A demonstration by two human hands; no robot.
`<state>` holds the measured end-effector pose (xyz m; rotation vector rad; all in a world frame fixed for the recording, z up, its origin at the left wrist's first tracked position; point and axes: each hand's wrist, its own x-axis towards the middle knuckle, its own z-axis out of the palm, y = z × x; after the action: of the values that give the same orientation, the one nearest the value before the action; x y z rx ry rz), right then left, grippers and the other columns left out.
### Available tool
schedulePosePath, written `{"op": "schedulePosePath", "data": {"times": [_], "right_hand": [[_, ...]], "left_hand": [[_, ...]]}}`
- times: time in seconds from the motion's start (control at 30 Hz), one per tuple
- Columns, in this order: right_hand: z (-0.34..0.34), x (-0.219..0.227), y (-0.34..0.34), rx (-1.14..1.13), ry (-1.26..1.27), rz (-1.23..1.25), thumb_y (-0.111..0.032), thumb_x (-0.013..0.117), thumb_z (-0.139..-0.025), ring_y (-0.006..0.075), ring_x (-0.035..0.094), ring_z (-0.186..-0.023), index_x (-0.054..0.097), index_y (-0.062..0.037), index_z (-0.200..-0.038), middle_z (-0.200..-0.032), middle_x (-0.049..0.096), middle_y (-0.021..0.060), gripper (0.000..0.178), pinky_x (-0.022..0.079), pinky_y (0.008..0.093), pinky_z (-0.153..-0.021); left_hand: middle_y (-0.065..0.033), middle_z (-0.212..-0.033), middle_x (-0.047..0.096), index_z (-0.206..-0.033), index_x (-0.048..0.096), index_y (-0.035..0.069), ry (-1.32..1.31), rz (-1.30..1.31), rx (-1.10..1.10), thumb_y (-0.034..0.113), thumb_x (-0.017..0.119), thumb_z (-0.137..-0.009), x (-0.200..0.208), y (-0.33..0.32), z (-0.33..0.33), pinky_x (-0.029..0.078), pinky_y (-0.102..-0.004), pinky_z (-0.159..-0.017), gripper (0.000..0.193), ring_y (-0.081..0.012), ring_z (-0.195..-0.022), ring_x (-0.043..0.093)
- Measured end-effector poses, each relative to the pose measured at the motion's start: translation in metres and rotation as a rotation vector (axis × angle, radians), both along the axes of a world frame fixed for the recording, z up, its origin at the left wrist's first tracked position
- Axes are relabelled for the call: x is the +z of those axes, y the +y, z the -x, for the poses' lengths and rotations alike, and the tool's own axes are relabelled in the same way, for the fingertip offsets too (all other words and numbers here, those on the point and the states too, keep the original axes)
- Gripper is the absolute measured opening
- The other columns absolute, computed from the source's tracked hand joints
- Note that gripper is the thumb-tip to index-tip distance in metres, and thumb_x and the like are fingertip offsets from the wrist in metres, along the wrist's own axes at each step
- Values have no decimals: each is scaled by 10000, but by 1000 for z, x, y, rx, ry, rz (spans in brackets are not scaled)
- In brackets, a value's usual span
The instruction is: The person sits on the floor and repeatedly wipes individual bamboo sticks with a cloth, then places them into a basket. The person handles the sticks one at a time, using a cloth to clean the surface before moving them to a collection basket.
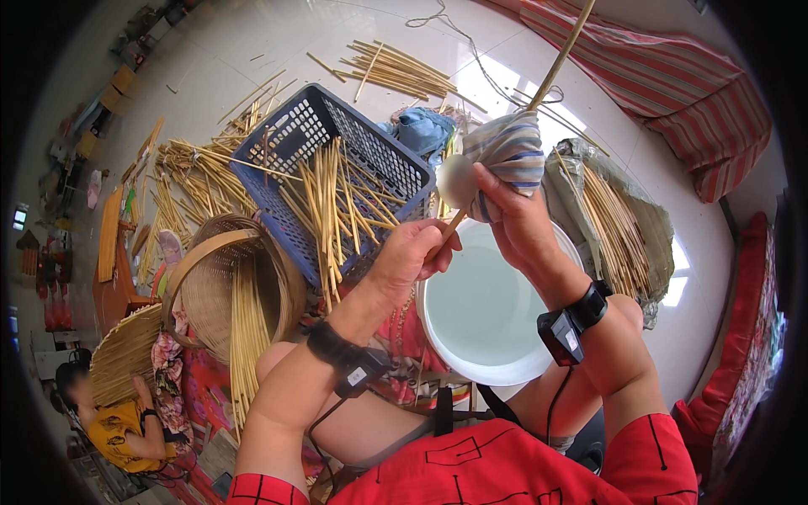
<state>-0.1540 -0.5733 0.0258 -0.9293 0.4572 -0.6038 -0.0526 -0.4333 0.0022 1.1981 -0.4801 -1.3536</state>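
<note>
A long thin tan stick [562, 59], like cane or bamboo, runs from the upper right down toward my left hand. The fingers of my left hand [408, 257] are closed round its lower end. My right hand [530, 236] grips a blue, white and tan striped cloth [512, 147] bunched round the stick, thumb on the near side. A pale round patch [456, 181] beside the thumb is blurred, and I cannot make out what it is. Both hands are above a white tub [497, 377] of pale liquid between my knees.
A blue plastic crate [282, 202] of sticks stands left of the tub, beside a handled wicker basket [198, 311]. More sticks [396, 71] lie on the floor and in an opened grey wrapping [623, 227]. At lower left sits a person in yellow [126, 433] by a woven tray [126, 353].
</note>
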Motion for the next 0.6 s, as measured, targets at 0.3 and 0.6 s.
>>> {"op": "schedulePosePath", "data": {"times": [0.3, 0.6], "right_hand": [[1, 7, -7, -38, 4, -51, -175, 681, -859, 153, 596, -932, 549, -24, -1125, -1010, 610, 54, 333, 476, 306, -803], [2, 4, -50, -168, -57, -22, -189, 622, -899, 145, 619, -886, 569, -34, -1077, -958, 627, 47, 242, 505, 295, -764]], "left_hand": [[-70, -759, 602, -1045, 594, -12, 11, 72, -65, 229, 426, -924, -2, 0, 2, 358, -191, -520, 317, -67, -557, 448], [36, -736, 457, -1190, 496, 20, -65, 74, -228, 202, 406, -993, 6, 14, -2, 301, -155, -504, 283, -29, -570, 359]]}}
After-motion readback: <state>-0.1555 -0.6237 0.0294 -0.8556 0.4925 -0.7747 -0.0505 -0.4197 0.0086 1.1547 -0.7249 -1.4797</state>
